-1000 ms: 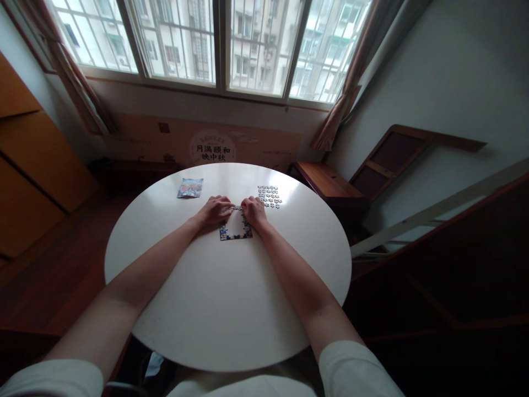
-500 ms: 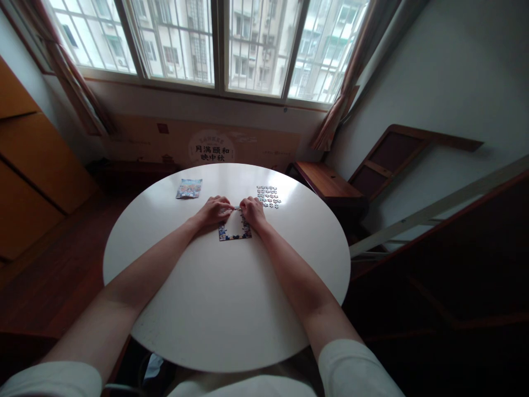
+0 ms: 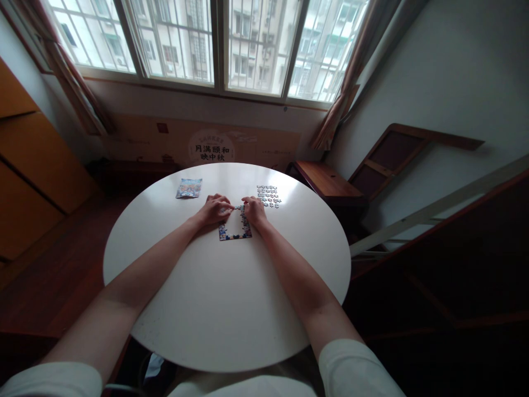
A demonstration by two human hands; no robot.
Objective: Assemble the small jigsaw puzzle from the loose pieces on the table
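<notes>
A jigsaw puzzle border (image 3: 235, 237) lies on the white round table, a ring of joined pieces with the bare tabletop showing inside. My left hand (image 3: 215, 209) rests at its upper left corner, thumb and fingers closed on the edge pieces. At the upper right corner is my right hand (image 3: 254, 209), with bent fingers and a small gap between forefinger and thumb; no piece shows in it. Loose puzzle pieces (image 3: 268, 196) sit in rows just beyond the right hand, pale side up. Part of the border is hidden under both hands.
A printed picture sheet (image 3: 189, 188) lies at the back left of the round table (image 3: 223, 309). Beyond the table's right rim stands a wooden bench (image 3: 328, 181). A long printed cardboard panel (image 3: 256, 135) is under the window.
My right hand has drawn slightly right, away from the top edge of the border, and its fingers have loosened. The top edge pieces show more now. My left hand stays in place.
</notes>
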